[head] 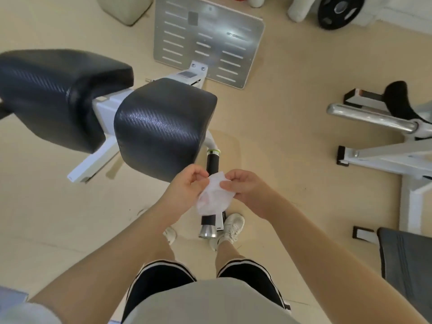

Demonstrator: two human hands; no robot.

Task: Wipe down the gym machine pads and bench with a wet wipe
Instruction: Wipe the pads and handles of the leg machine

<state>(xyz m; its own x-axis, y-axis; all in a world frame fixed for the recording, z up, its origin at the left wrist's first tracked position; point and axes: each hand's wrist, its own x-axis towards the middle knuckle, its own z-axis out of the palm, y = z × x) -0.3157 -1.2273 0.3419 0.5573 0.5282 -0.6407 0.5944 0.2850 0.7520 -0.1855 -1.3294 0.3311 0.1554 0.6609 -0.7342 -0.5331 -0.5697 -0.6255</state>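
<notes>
We see two pads point(163, 127) side by side — the footplate point(208, 40) lies beyond them. A bench point(406, 256) sits at right, the wet wipe point(214, 195) before the nearer pad.

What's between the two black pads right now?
In the head view, the white frame bracket joins the left pad and the right pad; nothing else.

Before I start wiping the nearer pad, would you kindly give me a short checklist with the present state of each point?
1. Thin white wet wipe in hand: ok, pinched by left hand and right hand.
2. Wipe spread flat: not ok, it hangs crumpled.
3. Nearer black textured padded cushion free of objects: ok.
4. Farther black padded cushion in view: ok, partly cut off at the left.
5. Wipe wet enough: cannot tell.
6. Wipe touching a pad: not ok, it is held apart from the pad.
</notes>
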